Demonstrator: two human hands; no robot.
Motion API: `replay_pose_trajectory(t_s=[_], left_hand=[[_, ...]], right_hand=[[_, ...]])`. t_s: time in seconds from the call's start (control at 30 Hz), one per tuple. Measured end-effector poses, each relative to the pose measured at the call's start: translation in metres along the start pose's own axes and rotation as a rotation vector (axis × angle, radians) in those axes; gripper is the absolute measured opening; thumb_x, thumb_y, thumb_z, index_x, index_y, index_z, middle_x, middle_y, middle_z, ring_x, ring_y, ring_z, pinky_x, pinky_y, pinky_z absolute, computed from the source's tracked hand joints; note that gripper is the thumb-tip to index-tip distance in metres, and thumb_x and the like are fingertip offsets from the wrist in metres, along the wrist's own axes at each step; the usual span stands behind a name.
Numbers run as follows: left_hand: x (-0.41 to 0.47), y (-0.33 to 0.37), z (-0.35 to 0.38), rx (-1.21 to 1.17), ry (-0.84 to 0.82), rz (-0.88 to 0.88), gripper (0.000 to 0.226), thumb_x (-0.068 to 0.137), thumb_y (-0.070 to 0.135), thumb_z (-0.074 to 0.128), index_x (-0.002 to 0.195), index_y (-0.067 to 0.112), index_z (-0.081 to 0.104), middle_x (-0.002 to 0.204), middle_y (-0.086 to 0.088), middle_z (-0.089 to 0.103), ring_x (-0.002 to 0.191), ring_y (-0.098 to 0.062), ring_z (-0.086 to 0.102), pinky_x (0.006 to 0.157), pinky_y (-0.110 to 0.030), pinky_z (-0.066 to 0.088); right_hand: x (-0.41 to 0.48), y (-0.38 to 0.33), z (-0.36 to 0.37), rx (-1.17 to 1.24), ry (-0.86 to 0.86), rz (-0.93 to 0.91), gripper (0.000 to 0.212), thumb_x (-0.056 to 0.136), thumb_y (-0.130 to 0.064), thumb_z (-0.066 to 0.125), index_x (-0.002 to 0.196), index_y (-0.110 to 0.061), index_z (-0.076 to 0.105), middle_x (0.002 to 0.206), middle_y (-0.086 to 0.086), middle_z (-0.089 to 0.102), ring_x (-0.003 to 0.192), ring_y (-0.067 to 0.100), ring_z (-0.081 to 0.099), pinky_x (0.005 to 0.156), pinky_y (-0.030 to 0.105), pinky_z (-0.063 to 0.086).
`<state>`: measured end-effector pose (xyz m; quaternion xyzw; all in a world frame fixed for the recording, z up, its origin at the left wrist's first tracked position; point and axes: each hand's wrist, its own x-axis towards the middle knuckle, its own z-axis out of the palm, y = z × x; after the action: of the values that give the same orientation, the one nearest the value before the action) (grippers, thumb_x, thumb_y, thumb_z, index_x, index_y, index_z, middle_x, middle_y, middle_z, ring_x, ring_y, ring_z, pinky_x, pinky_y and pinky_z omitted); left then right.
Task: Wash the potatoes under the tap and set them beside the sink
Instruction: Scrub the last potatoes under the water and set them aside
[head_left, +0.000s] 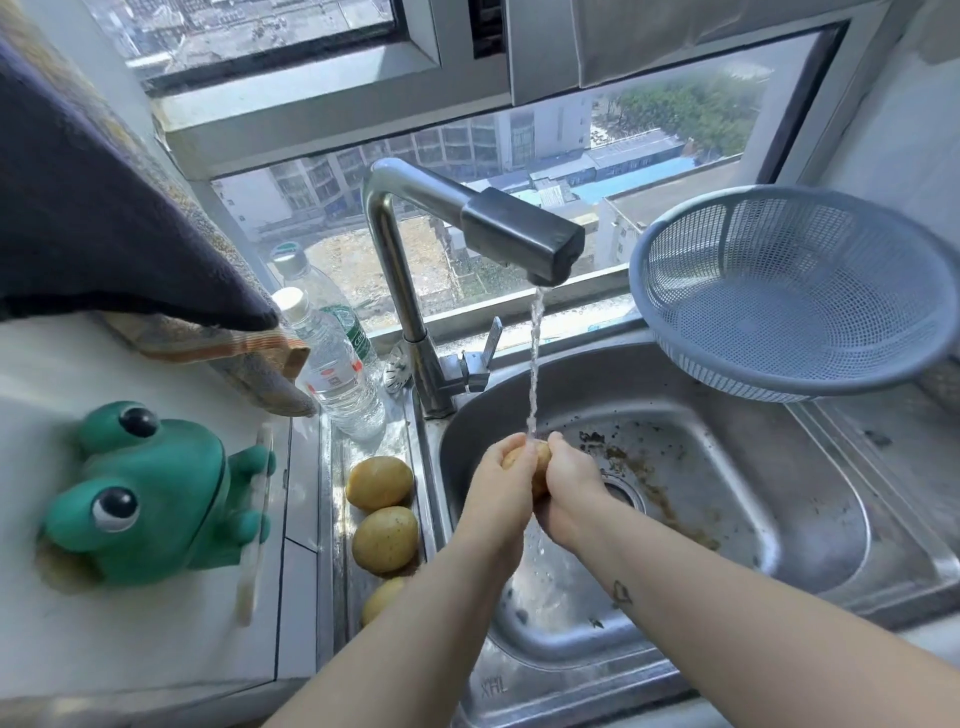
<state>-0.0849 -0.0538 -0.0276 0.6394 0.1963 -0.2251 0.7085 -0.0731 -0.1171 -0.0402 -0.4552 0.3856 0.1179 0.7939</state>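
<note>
The left hand (501, 478) and right hand (569, 488) curl round one potato (532, 457) in the stream under the tap (519, 236), mid-sink (753, 467), so washing is in hand, and next it likely wants setting down at nine o'clock by the three potatoes (385, 539).

Strong daylight pours through the window (519, 156) across the top of the frame, so the scene is bright. The white bench (145, 639) at lower left is nearly washed out, and the steel sink (779, 525) at centre right carries soft pale glare. The dark cloth (78, 208) at upper left sits in shade. Wide-angle distortion bends the window frame and stretches the colander (795, 291) at the right edge. The falling water (534, 364) at centre is smeared by motion.
</note>
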Motion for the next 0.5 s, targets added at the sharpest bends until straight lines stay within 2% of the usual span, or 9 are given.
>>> replay_pose_trajectory(t_s=[0.07,0.13,0.2,0.27,0.33,0.4,0.43,0.5], left_hand=[[0.0,0.002,-0.001,-0.06,0.029,0.045,0.021,0.093,0.005,0.048,0.098,0.012,0.067,0.092,-0.009,0.071,0.083,-0.018,0.064,0.068,-0.024,0.051],[0.002,0.007,-0.002,-0.158,0.085,0.016,0.023,0.093,0.007,0.051,0.08,0.013,0.068,0.074,-0.006,0.069,0.074,-0.017,0.062,0.067,-0.028,0.053],[0.007,0.013,-0.004,-0.239,0.138,-0.089,0.016,0.094,0.013,0.054,0.083,0.011,0.066,0.075,-0.008,0.066,0.074,-0.02,0.062,0.068,-0.034,0.055],[0.01,0.019,-0.007,-0.302,0.144,-0.228,0.016,0.095,0.02,0.053,0.091,0.007,0.062,0.084,-0.014,0.066,0.076,-0.024,0.063,0.064,-0.038,0.055],[0.012,0.024,-0.01,-0.323,0.123,-0.344,0.02,0.096,0.02,0.047,0.089,0.006,0.06,0.083,-0.016,0.065,0.074,-0.026,0.063,0.058,-0.037,0.054],[0.013,0.025,-0.011,-0.304,0.11,-0.389,0.023,0.095,0.016,0.042,0.092,0.005,0.061,0.081,-0.017,0.065,0.072,-0.026,0.064,0.053,-0.034,0.054],[0.014,0.024,-0.011,-0.303,0.103,-0.388,0.024,0.094,0.014,0.04,0.096,0.004,0.062,0.083,-0.018,0.066,0.073,-0.027,0.065,0.053,-0.034,0.055],[0.014,0.02,-0.009,-0.307,0.076,-0.334,0.027,0.093,0.009,0.038,0.102,0.001,0.063,0.087,-0.019,0.067,0.076,-0.028,0.066,0.051,-0.032,0.056]], right_hand=[[0.001,0.001,-0.002,-0.088,-0.05,-0.074,0.042,0.103,-0.028,0.032,0.083,-0.009,0.063,0.083,0.013,0.066,0.079,0.022,0.061,0.088,0.04,0.049],[0.002,0.004,-0.007,-0.207,-0.107,-0.171,0.034,0.102,-0.024,0.034,0.095,-0.013,0.065,0.097,0.01,0.067,0.09,0.019,0.062,0.093,0.037,0.048],[0.0,0.004,-0.013,-0.314,-0.195,-0.275,0.026,0.101,-0.023,0.039,0.115,-0.019,0.061,0.118,0.007,0.063,0.109,0.017,0.058,0.102,0.036,0.044],[-0.002,0.003,-0.022,-0.47,-0.284,-0.383,0.031,0.099,-0.028,0.045,0.13,-0.026,0.051,0.13,0.001,0.056,0.12,0.015,0.052,0.106,0.033,0.04],[-0.008,0.0,-0.028,-0.618,-0.327,-0.457,0.042,0.094,-0.027,0.055,0.135,-0.03,0.045,0.125,-0.007,0.054,0.114,0.008,0.053,0.097,0.018,0.041],[-0.012,0.0,-0.029,-0.693,-0.333,-0.503,0.045,0.09,-0.023,0.062,0.13,-0.031,0.045,0.113,-0.01,0.057,0.1,0.001,0.056,0.083,0.007,0.042],[-0.012,0.001,-0.028,-0.673,-0.316,-0.515,0.04,0.088,-0.023,0.064,0.124,-0.03,0.048,0.106,-0.009,0.059,0.095,0.0,0.057,0.08,0.008,0.044],[-0.01,0.004,-0.023,-0.568,-0.223,-0.544,0.029,0.086,-0.024,0.066,0.111,-0.026,0.052,0.099,-0.004,0.062,0.093,0.007,0.06,0.084,0.021,0.049]])
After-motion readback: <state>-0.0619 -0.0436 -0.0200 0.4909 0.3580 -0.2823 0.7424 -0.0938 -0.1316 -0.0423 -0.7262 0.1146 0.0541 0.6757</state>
